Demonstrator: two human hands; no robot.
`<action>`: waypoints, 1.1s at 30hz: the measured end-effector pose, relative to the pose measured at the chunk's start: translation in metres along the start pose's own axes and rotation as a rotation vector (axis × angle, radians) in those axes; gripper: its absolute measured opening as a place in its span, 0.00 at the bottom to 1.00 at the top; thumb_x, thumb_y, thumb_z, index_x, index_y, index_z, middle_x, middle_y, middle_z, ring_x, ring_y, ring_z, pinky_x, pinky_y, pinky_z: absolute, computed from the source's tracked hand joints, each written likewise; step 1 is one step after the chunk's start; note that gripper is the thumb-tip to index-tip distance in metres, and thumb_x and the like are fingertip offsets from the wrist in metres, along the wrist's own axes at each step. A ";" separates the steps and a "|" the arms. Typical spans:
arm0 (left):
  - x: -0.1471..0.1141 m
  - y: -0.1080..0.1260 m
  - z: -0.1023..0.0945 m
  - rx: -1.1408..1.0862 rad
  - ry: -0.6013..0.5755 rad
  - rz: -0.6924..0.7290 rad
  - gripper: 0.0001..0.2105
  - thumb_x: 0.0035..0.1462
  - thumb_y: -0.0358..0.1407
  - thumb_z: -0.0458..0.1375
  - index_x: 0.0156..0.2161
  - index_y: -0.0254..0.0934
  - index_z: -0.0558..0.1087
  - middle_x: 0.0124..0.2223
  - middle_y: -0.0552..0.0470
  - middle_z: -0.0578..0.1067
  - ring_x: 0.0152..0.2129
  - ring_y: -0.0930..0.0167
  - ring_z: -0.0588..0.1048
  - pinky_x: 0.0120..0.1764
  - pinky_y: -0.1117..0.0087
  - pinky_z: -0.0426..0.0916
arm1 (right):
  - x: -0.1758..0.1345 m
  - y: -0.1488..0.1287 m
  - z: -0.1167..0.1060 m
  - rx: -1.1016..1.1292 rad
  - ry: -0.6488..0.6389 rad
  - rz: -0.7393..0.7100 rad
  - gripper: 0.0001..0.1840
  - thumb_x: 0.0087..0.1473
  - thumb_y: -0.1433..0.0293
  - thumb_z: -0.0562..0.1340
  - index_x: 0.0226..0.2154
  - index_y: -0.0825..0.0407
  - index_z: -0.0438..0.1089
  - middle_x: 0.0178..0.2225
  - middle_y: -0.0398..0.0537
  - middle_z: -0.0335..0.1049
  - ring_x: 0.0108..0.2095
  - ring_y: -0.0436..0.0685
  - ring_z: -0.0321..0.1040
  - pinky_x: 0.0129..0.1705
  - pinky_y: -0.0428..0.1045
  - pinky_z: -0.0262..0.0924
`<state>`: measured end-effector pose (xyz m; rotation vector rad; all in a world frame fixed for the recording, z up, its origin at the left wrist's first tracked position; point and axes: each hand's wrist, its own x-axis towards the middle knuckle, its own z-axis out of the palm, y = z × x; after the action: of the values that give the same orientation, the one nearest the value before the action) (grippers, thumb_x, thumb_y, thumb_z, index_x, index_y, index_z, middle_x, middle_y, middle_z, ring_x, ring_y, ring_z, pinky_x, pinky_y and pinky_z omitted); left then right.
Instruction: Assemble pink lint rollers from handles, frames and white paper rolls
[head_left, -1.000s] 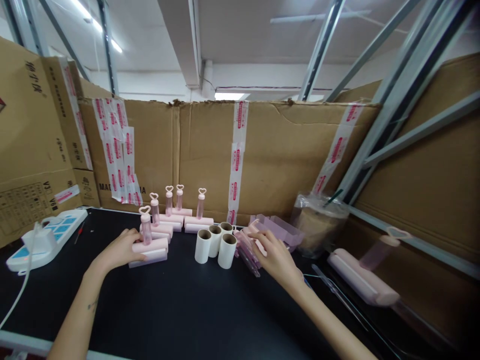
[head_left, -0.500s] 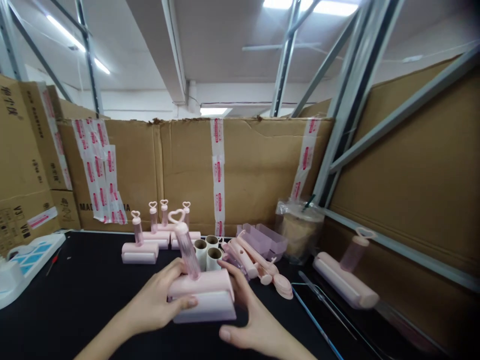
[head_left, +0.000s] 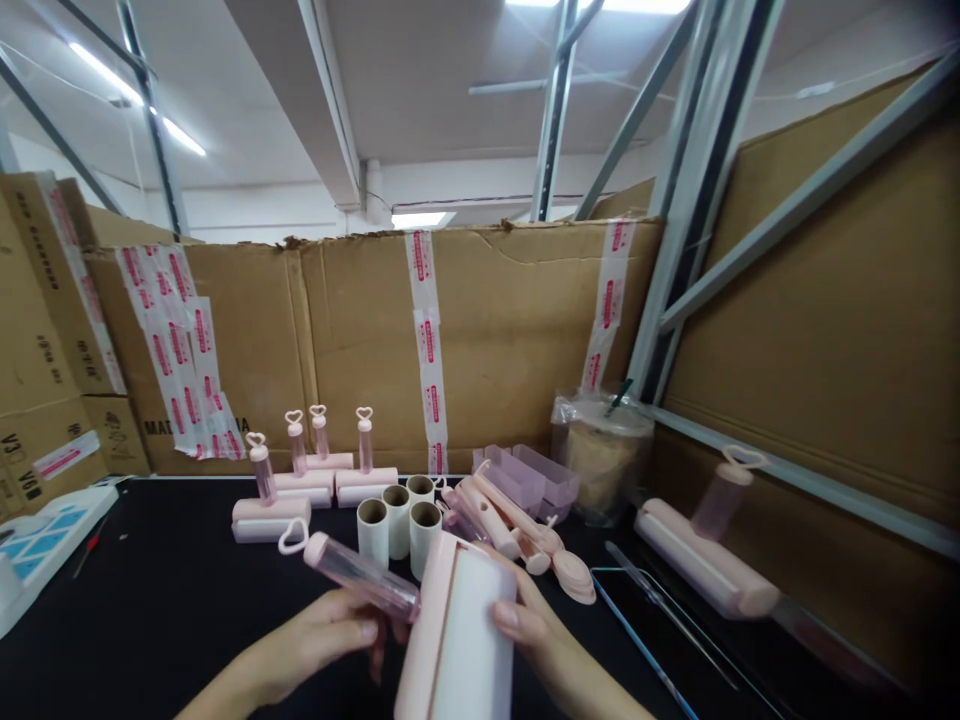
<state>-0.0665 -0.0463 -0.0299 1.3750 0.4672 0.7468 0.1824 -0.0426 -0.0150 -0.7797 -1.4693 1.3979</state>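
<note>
A pink lint roller (head_left: 431, 635) is tilted in front of me, its clear handle with a heart-shaped loop pointing to the upper left and its white roll facing me. My right hand (head_left: 536, 630) is closed on the right end of the head, thumb across the white roll. Around the clear handle near its base my left hand (head_left: 330, 635) is closed, some of its fingers hidden behind. White paper rolls (head_left: 373, 530) with brown cores stand just beyond the lint roller. Several finished-looking lint rollers (head_left: 271, 518) stand upright at the back left.
Loose pink handle parts (head_left: 491, 515) lie in a heap beside purple clear covers (head_left: 525, 480). A bagged drink cup (head_left: 604, 450) stands at the back right. Another lint roller (head_left: 709, 560) stands before a dark tablet-like panel. A white power strip (head_left: 52, 540) lies left. Cardboard (head_left: 360, 350) walls the back.
The lint roller has turned from upright to tilted, its handle swinging left and its head coming nearer. My left hand has moved from the head to the handle; my right hand has closed on the head.
</note>
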 end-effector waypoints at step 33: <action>-0.005 0.012 -0.002 -0.071 -0.057 -0.351 0.23 0.45 0.50 0.65 0.37 0.36 0.62 0.21 0.60 0.66 0.09 0.85 0.56 0.12 0.83 0.43 | 0.081 -0.043 -0.151 -1.549 0.769 -0.116 0.15 0.44 0.60 0.61 0.30 0.52 0.61 0.34 0.56 0.67 0.36 0.65 0.67 0.37 0.53 0.59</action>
<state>-0.0736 -0.0479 -0.0195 1.2032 0.6115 0.4315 0.2975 0.0831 0.0305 -1.8027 -1.6690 -0.4482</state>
